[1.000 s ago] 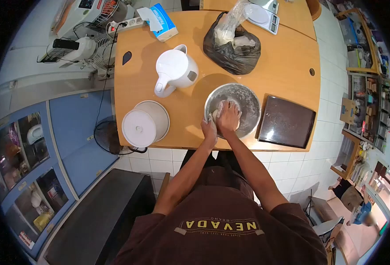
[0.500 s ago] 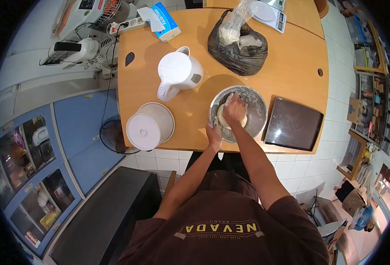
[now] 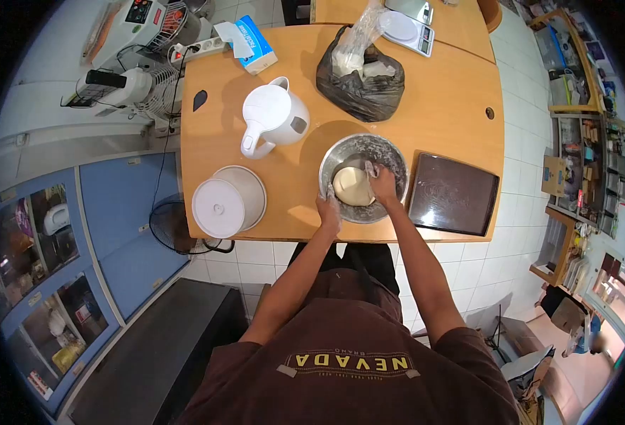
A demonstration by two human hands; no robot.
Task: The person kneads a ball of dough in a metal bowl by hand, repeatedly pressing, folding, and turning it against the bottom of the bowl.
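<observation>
A smooth pale ball of dough (image 3: 353, 186) lies in a steel mixing bowl (image 3: 397, 157) whose inner wall is smeared with flour. My left hand (image 3: 329, 210) grips the bowl's near left rim, with flour on its fingers. Inside the bowl, my right hand (image 3: 383, 185) is at the dough's right edge, its floury fingers curled against it. The undersides of the fingers are hidden.
Right of the bowl lies a dark baking tray (image 3: 454, 193). To the left stand a white jug (image 3: 276, 113) and a lidded white bucket (image 3: 229, 202). Behind are a black plastic bag (image 3: 362, 92), a kitchen scale (image 3: 406, 30) and a tissue box (image 3: 256, 46).
My right hand has moved from the top of the dough to its right side, uncovering more of the dough. My left hand stays on the rim. The whole view has shifted slightly.
</observation>
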